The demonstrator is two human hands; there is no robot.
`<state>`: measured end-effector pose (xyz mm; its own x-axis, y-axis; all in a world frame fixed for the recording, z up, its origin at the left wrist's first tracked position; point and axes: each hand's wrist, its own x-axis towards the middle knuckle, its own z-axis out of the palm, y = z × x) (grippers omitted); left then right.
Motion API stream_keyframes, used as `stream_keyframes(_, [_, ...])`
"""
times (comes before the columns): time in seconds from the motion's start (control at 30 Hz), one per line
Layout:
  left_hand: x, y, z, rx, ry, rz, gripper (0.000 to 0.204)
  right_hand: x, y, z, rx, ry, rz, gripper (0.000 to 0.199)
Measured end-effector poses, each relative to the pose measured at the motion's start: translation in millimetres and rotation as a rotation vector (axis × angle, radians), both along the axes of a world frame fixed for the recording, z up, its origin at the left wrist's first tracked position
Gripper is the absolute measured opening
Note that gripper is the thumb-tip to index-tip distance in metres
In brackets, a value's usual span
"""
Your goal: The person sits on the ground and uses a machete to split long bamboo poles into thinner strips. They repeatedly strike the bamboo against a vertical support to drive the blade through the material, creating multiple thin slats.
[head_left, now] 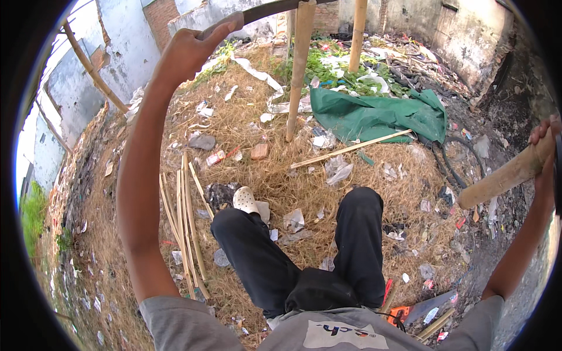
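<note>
"Bamboo, pale and thick: that short stick (500,177). Which hand?"

"Right hand (545,143), fingers clamped round its upper end, far out at the right rim. Free end slants down and inward."

"Left hand (186,55)?"

"Raised high, wrapped round the handle of a dark curved tool (266,10), thumb along the grip. Tool runs rightward to the top of the pale upright pole (299,76), ahead of my knees (361,205). Contact there: cannot tell; the view cuts off."

"Failure modes?"

"Three, all judgement. One: the tool could skid off the pole if pressed at a slant, as the pole has neither hand on it. Two: a badly aimed swing of the stick could catch my left knuckles, near the tool's line. Three: the pole could tip toward my legs, its foot being only on loose dry grass (269,161)."

"Footing?"

"Doubtful. Long strips (187,228) lie near my pale shoe (245,200); a step onto them could slide."
</note>
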<state>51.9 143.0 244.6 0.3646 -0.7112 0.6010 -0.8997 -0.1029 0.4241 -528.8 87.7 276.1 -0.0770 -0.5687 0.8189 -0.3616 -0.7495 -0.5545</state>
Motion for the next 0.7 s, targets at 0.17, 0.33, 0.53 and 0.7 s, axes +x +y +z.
stream_keyframes(0.17, [8.6, 4.0, -7.4, 0.110, -0.090, 0.056, 0.078, 77.9, -14.7, -178.4, 0.899, 0.572, 0.050, 0.038])
stream_keyframes(0.33, [-0.1, -8.2, -44.4, 0.064, 0.005, 0.108, 0.074, 31.7, 19.7, -168.5, 0.876, 0.458, 0.034, 0.048])
stream_keyframes(0.53, [4.8, -10.3, -53.1, 0.151, 0.040, 0.159, 0.084, 4.8, 56.5, -214.2, 0.919, 0.332, -0.230, 0.048])
stream_keyframes(0.7, [18.8, -7.4, -37.1, 0.155, -0.121, 0.219, 0.081, -26.7, 83.6, -404.8, 0.853, 0.509, -0.373, 0.038])
